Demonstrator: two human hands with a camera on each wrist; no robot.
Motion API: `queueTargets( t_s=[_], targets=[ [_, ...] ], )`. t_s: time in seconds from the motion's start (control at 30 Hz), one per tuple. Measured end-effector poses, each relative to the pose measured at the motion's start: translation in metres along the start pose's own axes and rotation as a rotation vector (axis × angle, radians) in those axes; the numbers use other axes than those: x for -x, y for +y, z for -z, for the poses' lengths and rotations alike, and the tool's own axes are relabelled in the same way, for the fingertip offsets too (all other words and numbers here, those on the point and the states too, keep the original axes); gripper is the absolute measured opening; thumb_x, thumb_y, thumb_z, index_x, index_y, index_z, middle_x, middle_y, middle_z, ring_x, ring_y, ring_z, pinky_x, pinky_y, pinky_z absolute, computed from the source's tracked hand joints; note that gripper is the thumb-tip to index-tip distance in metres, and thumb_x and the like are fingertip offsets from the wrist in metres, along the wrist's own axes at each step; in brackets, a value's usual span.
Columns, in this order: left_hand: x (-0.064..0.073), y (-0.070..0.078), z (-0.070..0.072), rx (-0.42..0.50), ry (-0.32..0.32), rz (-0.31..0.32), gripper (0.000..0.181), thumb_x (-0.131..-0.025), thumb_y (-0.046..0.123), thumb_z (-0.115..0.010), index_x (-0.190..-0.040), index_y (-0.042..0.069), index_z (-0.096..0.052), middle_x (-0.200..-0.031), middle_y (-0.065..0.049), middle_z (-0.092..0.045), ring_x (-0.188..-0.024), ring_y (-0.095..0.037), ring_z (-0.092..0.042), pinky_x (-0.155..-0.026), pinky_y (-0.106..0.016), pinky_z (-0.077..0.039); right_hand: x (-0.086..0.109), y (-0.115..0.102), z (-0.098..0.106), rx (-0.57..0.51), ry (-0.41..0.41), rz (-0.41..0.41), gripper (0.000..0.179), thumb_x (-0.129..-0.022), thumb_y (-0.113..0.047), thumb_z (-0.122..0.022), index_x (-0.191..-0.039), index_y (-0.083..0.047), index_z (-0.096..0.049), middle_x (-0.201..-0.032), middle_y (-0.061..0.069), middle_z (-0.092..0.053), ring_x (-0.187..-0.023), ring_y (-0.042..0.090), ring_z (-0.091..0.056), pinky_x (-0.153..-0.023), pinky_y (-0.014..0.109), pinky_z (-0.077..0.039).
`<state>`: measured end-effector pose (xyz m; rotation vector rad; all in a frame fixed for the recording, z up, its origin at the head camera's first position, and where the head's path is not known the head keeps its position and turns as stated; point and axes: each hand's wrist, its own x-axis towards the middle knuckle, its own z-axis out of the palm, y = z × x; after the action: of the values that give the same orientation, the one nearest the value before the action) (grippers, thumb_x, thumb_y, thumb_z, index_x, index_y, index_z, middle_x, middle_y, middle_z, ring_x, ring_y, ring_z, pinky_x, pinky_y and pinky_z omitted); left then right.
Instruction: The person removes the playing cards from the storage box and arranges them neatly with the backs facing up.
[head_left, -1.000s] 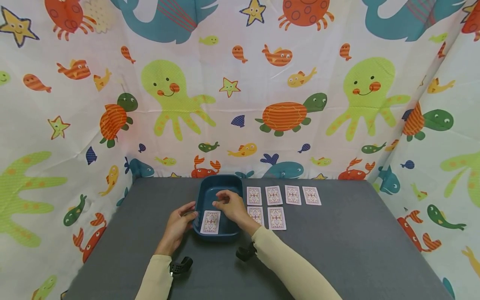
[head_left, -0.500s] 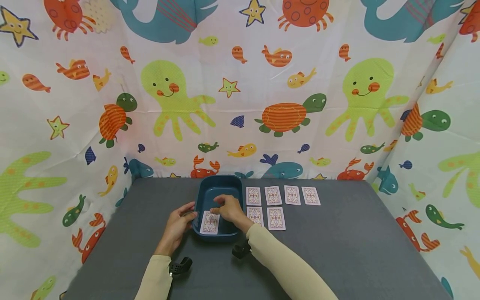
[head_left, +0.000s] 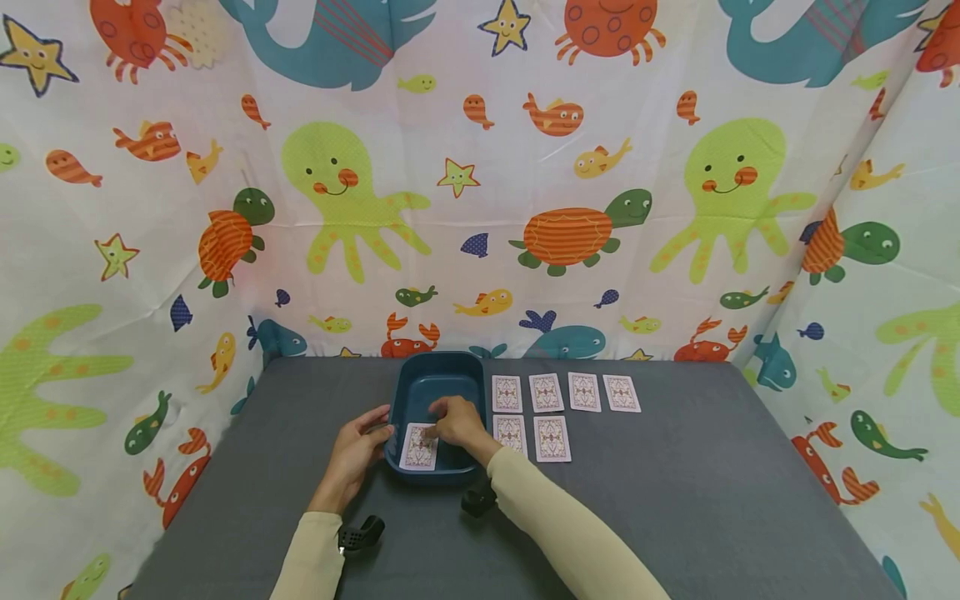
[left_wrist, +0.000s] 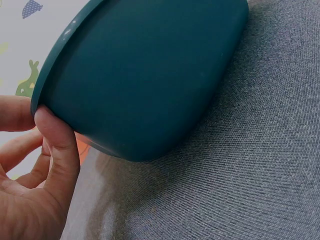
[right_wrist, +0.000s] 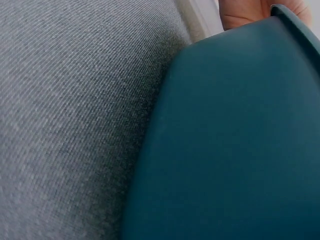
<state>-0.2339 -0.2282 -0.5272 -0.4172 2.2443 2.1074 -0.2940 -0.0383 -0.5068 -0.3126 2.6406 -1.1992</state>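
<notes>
A dark blue plastic tub (head_left: 435, 477) stands on the grey table. My left hand (head_left: 356, 456) holds it at the left rim. In the left wrist view, the rim sits between thumb (left_wrist: 57, 135) and forefinger. A playing card (head_left: 416, 452) lies face down in the tub's near left part. My right hand (head_left: 461, 422) reaches in over the right side, its loosely bent fingers at the card's upper right corner. The right wrist view mostly holds the tub's outer wall (right_wrist: 235, 130), with part of a hand (right_wrist: 245, 12) behind the rim.
Several more cards lie face down right of the tub: a back row ending at a far-right card (head_left: 622, 393), and two nearer ones, including a card (head_left: 552, 439) beside the right forearm. A printed sea-animal curtain (head_left: 480, 225) hangs behind the grey tabletop (head_left: 697, 492).
My right hand has shifted slightly left and down inside the tub, bringing its fingertips onto the card. The left hand and the tub stay put.
</notes>
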Motion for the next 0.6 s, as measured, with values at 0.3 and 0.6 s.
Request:
queueTargets(
  t_s=[0.3,0.6],
  targets=[
    [-0.0003,-0.0004,-0.0001,-0.011,0.001,-0.005,0.045,-0.096,0.012,-0.06,-0.14,0.011,-0.053,-0.139,-0.015,-0.052,-0.101,-0.023,-0.057,-0.071,-0.028,-0.05,-0.0021,0.0017,-0.0026,0.068,0.001,0.003,0.044,-0.068,-0.022,-0.089,-0.106,-0.009,-0.073,-0.092,0.006,-0.066,-0.085,0.02,-0.057,-0.077,0.037,-0.048],
    [-0.0002,-0.0012,0.0,-0.012,0.002,0.005,0.043,-0.095,0.013,-0.06,-0.138,0.015,-0.055,-0.137,-0.012,-0.053,-0.102,-0.023,-0.056,-0.074,-0.029,-0.05,-0.0012,0.0027,-0.0077,0.15,0.008,-0.004,0.049,-0.062,-0.023,-0.093,-0.101,-0.006,-0.069,-0.1,0.009,-0.067,-0.09,0.022,-0.056,-0.086,0.039,-0.048]
  ],
)
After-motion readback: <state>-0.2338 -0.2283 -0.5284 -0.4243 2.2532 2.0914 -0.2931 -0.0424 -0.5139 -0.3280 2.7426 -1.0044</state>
